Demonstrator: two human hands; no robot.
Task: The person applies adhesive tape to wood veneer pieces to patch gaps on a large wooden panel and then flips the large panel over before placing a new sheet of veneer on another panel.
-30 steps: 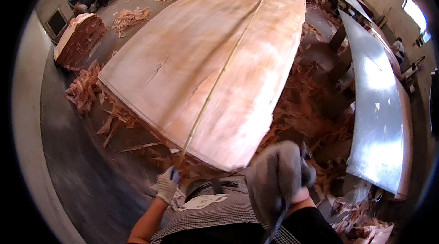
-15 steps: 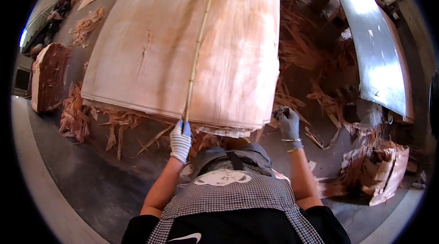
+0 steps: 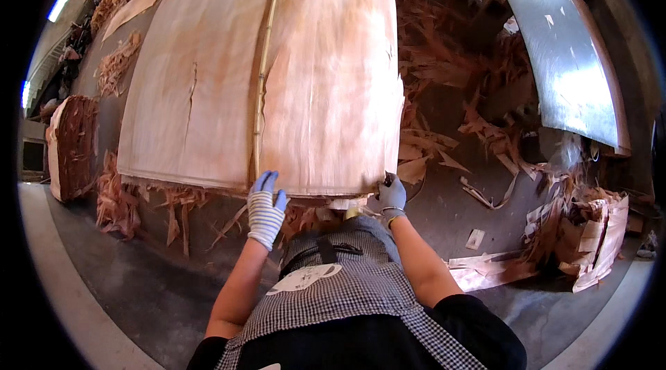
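Observation:
A broad stack of pale wood veneer sheets lies before me, its top sheet marked by a split on the left. A long thin bamboo stick runs lengthwise over it, beside a ragged crack. My left hand, in a striped glove with blue fingertips, is at the near edge by the stick's end. Its fingers are apart, not wrapped round the stick. My right hand, in a grey glove, is closed at the near right corner of the stack. Something dark shows at its fingertips, too small to make out.
Torn veneer scraps hang and lie along the left and near sides. More scraps litter the floor on the right, with a bundle of veneer pieces there. A shiny metal sheet stretches along the far right. A cut stack sits at left.
My left hand has let go of the bamboo stick, which now lies on the veneer. My right hand has moved left to the stack's corner. The view has shifted.

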